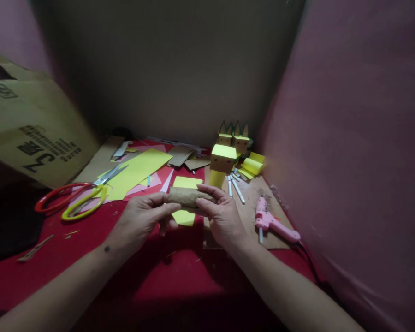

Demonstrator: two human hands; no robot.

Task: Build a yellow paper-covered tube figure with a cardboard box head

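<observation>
I have the left hand and right hand clamped at nine and three o'clock on the cardboard piece; probably light, stiff, crushable, so ends suit best.

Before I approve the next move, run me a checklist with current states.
1. Brown cardboard roll gripped at both ends: ok, left hand and right hand.
2. Roll touching the yellow paper behind it: cannot tell.
3. Scissors apart from both hands: ok.
4. Pink glue gun resting on the cardboard sheet: ok.
5. Glue gun hot: cannot tell.
6. Red cloth free of scraps: not ok.
</observation>
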